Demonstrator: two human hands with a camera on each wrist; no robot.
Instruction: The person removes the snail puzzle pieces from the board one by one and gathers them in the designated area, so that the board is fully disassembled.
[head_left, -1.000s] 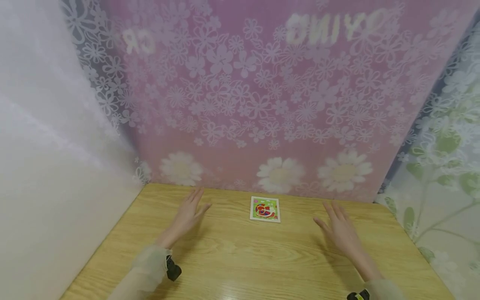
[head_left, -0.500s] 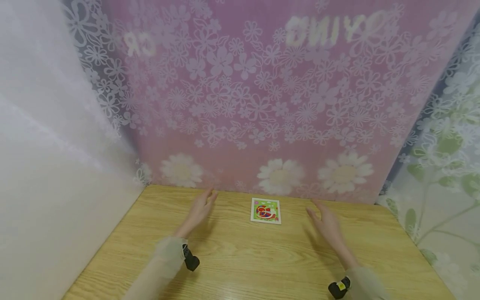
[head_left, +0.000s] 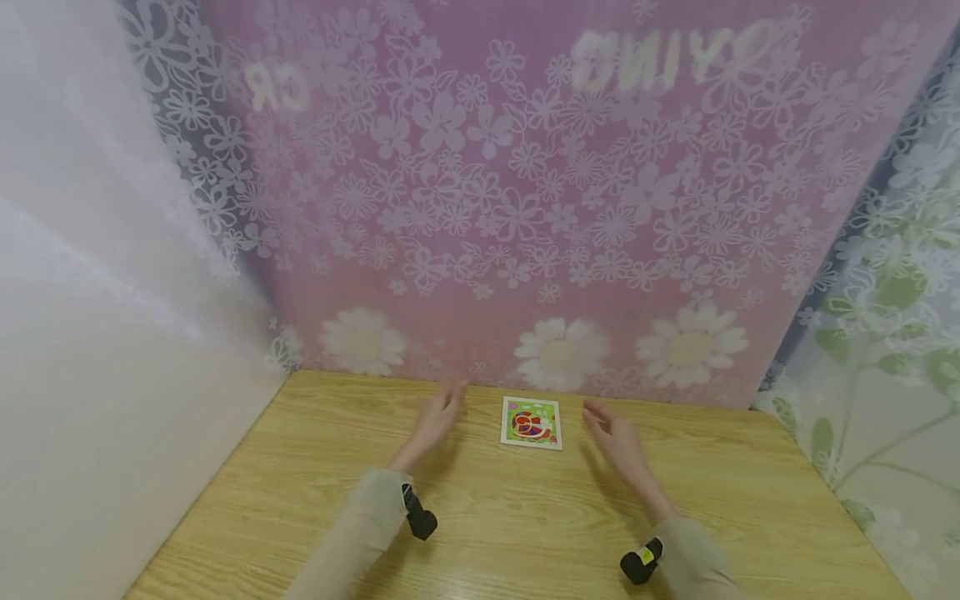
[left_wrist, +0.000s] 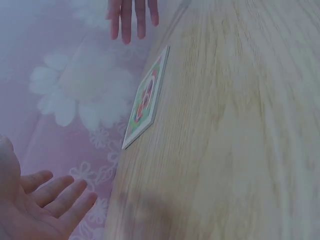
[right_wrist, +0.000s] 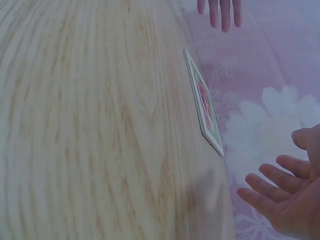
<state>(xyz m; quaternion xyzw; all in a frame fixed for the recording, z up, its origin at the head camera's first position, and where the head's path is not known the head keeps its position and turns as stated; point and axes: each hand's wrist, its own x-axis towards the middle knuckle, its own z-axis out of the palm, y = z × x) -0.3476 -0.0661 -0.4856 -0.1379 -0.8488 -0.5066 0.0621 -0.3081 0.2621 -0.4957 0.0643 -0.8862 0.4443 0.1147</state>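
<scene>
A small square picture puzzle point(head_left: 531, 423) with a white border, showing a red and blue snail on green, lies flat near the far side of the wooden table. To its left, my left hand point(head_left: 433, 421) is raised above the table with relaxed, nearly straight fingers. On the other side, my right hand point(head_left: 618, 442) hovers likewise, its palm turned inward. Neither hand touches the puzzle. Both wrist views show the palms bare: the left hand point(left_wrist: 45, 205) at lower left in its view, the right hand point(right_wrist: 287, 192) at lower right in its own.
A pink curtain point(head_left: 480, 208) with white flower prints hangs right behind the table's far edge. White fabric point(head_left: 112, 333) borders the left side, and a leaf-patterned cloth point(head_left: 892, 375) borders the right. The wood-grain table point(head_left: 510, 533) stretches toward me.
Both hands have moved inward toward the puzzle, the left one rightward and the right one leftward. The puzzle stays in place.
</scene>
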